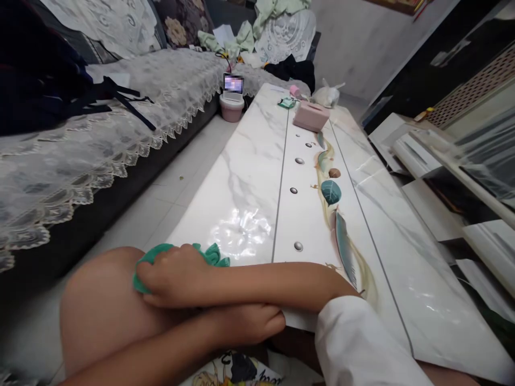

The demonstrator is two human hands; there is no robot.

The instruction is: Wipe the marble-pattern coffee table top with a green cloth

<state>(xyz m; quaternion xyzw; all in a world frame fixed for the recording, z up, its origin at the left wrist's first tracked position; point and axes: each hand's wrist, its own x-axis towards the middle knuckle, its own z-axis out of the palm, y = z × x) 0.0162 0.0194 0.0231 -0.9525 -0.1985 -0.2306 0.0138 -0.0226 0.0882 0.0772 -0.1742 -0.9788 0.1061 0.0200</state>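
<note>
My right hand reaches across to the left and is closed around a bunched green cloth. The cloth sticks out on both sides of the fingers, beside my bare knee and the near left edge of the marble-patterned table. Under my right forearm, my left hand is closed with its fingers curled, low by the table's near edge. Nothing shows in the left hand, though its palm side is hidden. The two arms cross.
On the table's far end stand a pink tissue box, a green packet and a plastic bag. A lace-covered sofa runs along the left. Between them, a device with a lit screen sits on a pink bucket. Shelves line the right.
</note>
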